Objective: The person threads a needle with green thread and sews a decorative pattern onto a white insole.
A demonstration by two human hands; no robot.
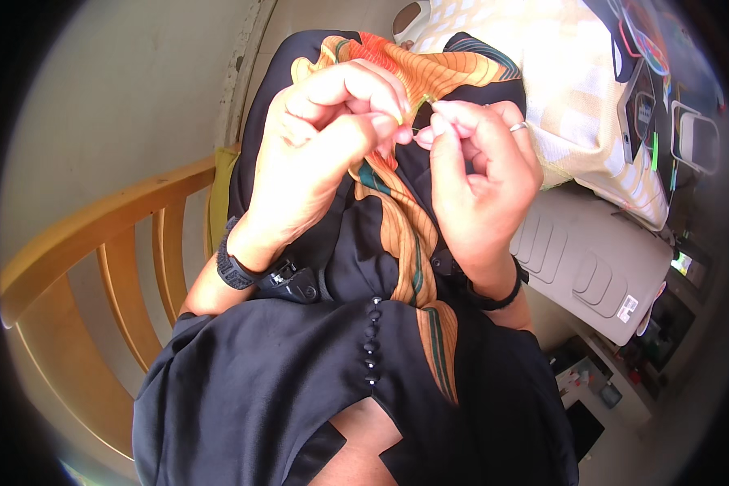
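My left hand (322,133) is raised above my lap, with thumb and fingertips pinched together. A thin yellow-green thread (425,99) shows at the fingertips of both hands and partly spans the small gap between them. My right hand (486,152), with a ring on one finger, pinches at the thread from the other side. Whether a tiny bead or needle is also held there is too small and bright to tell. Under the hands, an orange patterned cloth with dark green stripes (410,243) lies over my black garment (249,376).
A curved wooden armrest (109,206) with slats runs along my left, beside a pale wall (127,91). To the right stand a checked cloth-covered surface (565,73), bearing a phone-like dark device (638,115), and a beige plastic panel (589,261).
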